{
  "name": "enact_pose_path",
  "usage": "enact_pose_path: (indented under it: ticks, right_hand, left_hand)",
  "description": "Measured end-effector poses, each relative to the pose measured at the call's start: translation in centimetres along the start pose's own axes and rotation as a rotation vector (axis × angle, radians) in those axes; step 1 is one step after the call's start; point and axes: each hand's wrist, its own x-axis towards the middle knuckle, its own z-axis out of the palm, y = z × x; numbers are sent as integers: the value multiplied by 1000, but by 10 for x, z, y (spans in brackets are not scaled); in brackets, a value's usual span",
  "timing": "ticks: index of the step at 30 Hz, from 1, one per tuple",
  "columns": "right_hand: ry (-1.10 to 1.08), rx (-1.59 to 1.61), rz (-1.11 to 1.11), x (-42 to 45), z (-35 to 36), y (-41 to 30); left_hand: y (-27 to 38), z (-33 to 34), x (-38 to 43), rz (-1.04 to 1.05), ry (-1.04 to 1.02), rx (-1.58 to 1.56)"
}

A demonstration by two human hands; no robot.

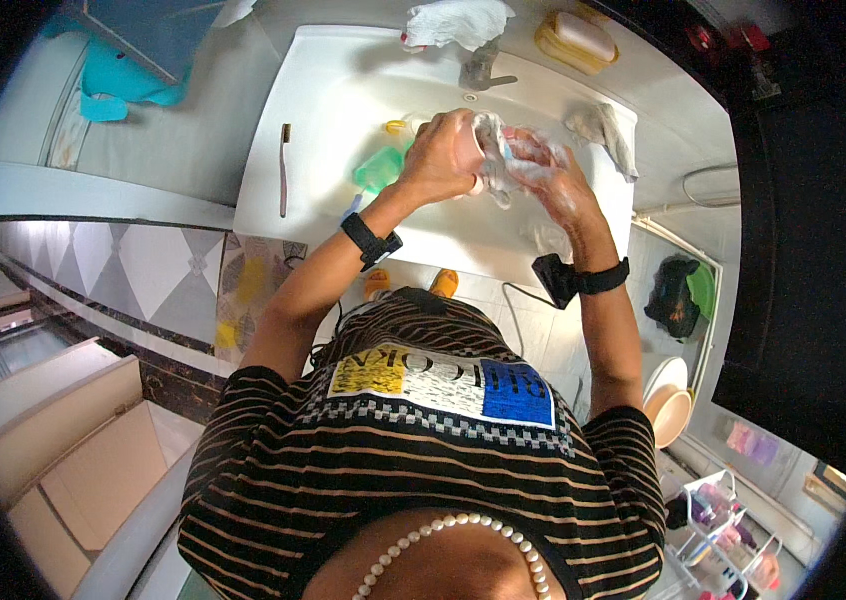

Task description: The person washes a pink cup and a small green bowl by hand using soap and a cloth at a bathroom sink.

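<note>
Over a white washbasin (261,187), my left hand (441,154) grips a pale pink, cup-like thing (470,144) with its opening turned to the right. A wet, greyish-white cloth (496,161) hangs at that opening, between both hands. White foam coats my right hand (546,169), whose fingers curl at the cloth. Something pink and blue shows among those fingers, too blurred to name. Below my left hand, a translucent green plastic item (378,169) and a small yellow item (395,127) lie in the basin, partly hidden.
A toothbrush (285,171) rests on the basin's left ledge. Behind stand the faucet (479,71) and a soap bar in a yellow dish (576,41). A grey cloth (606,135) drapes over the right rim. Basins (669,416) and a white wire rack (715,525) stand at right.
</note>
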Motion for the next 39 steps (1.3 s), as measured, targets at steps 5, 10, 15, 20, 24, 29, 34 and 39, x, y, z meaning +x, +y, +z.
enact_pose_path:
  ticks: [5, 10, 15, 20, 24, 29, 34, 39]
  right_hand:
    - [-248, -1241, -491, -11, -5, 7]
    - [-434, -1342, -463, -2, 2, -2]
    - [-681, -1340, 13, 14, 2, 22]
    - [-435, -692, -95, 3, 7, 71]
    - [-224, -561, -69, 4, 14, 60]
    - [-107, -875, -479, 10, 2, 58]
    - [-34, -967, -603, 9, 11, 53]
    - [-282, -1631, -608, 4, 20, 40]
  left_hand:
    - [-14, -11, 3, 22, -224, -210]
    - [-10, -11, 1, -41, -392, -351]
    - [-1, -8, 0, 166, -342, 36]
    - [-14, -8, 7, 294, -467, 3]
    - [-33, -15, 12, -124, -565, -411]
    - [-46, -30, 21, -150, -716, -992]
    - [-43, -7, 8, -720, -398, -1359]
    - [-54, 0, 10, -897, -319, -1466]
